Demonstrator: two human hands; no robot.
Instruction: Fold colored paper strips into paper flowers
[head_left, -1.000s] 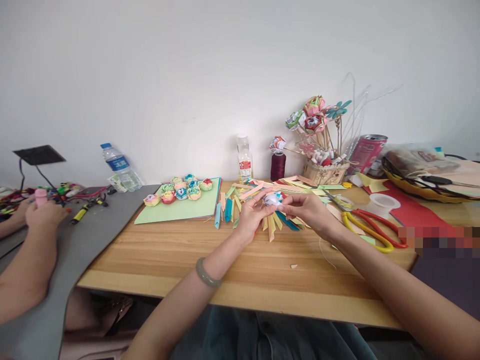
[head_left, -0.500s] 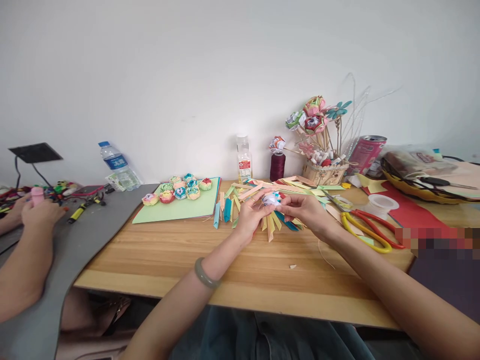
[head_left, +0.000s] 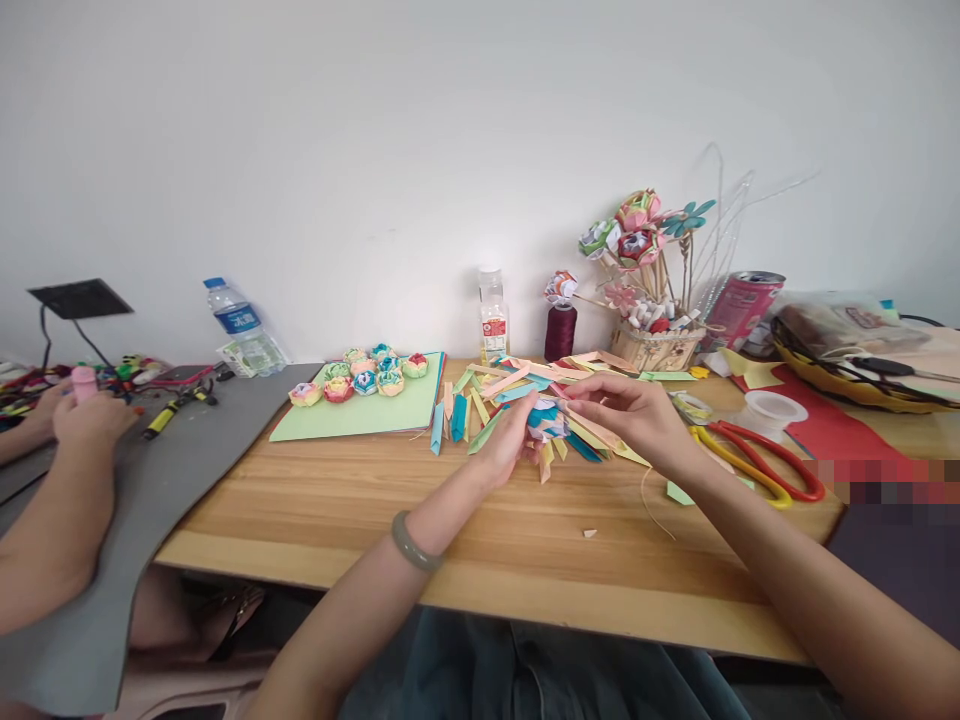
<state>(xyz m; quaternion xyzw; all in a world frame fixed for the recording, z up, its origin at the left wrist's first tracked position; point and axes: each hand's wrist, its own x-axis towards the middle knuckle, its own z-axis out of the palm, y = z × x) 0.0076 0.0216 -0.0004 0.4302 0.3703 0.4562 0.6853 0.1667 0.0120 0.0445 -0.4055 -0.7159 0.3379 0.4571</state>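
Observation:
My left hand (head_left: 512, 440) wears a bangle at the wrist and is closed around a small folded paper flower (head_left: 547, 420), white and blue. At the flower's upper right edge, the fingertips of my right hand (head_left: 626, 408) pinch the paper. Beneath and behind both hands lies a loose pile of folded paper strips (head_left: 480, 403) in yellow, green, peach, blue and red. A thin thread (head_left: 654, 505) trails on the wooden table (head_left: 450, 530) below my right wrist. My fingers hide part of the flower.
Several finished paper flowers (head_left: 364, 382) sit on a green sheet (head_left: 330, 425). Scissors (head_left: 750, 465) with red and yellow handles lie right, near a white lid (head_left: 776, 408). Behind stand a bottle (head_left: 493, 315), a thread spool (head_left: 560, 333) and a flower basket (head_left: 656, 350). Left, another person's hand (head_left: 94, 420) holds something pink.
The flower has been tilted in my hands, so more blue shows. My right fingers have shifted to its upper right edge. The whole view has moved slightly.

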